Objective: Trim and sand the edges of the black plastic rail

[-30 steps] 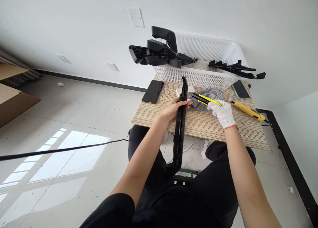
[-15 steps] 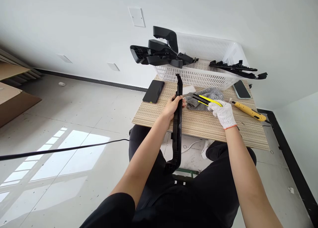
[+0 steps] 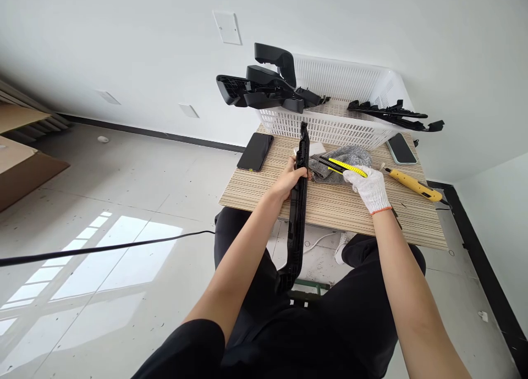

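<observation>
My bare left hand [image 3: 292,180] is wrapped round a long black plastic trim piece [image 3: 296,225], which stretches from near the basket down towards my lap. In a white knit glove, my right hand [image 3: 368,185] grips a yellow and black utility knife [image 3: 344,166], its front end pointing left at the trim piece. The knife and the piece are apart. Beneath the knife a grey cloth [image 3: 358,157] lies bunched on the wood-patterned table [image 3: 247,191]. Whether the blade is out is too small to tell.
A white plastic basket [image 3: 342,127] at the back holds several black plastic parts [image 3: 268,87] that jut over its rim. A dark phone [image 3: 255,152] lies left, another phone [image 3: 401,149] right. A yellow corded tool [image 3: 414,185] rests at the table's right.
My left hand has shifted slightly right and turned the trim piece, so more of its ribbed inner side shows. The utility knife has moved slightly left with my right hand.
</observation>
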Tool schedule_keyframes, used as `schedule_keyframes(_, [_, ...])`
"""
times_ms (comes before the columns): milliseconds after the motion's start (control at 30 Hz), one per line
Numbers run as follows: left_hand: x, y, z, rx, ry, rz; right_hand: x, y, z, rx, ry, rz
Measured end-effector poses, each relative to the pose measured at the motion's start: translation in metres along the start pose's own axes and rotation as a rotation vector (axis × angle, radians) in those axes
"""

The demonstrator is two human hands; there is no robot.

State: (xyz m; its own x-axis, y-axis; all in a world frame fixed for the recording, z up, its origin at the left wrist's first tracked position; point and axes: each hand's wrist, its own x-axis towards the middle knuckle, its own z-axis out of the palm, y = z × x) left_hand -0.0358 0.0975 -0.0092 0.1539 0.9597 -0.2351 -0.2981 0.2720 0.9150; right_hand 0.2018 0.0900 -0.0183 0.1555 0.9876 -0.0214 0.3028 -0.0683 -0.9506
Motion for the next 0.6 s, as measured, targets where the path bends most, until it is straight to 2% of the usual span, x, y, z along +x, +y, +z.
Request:
schedule_keyframes(400, [0.0043, -0.0075, -0.0028, 0.001, -0.042, -0.008, 0.0003, 0.0032, -0.0014, 0.057, -0.066, 0.005])
schedule_keyframes(600, [0.0011, -0.0035, 0.0004, -0.068, -0.086, -0.064, 0.0009, 0.0028, -0.0007, 0.05, -0.043, -0.004])
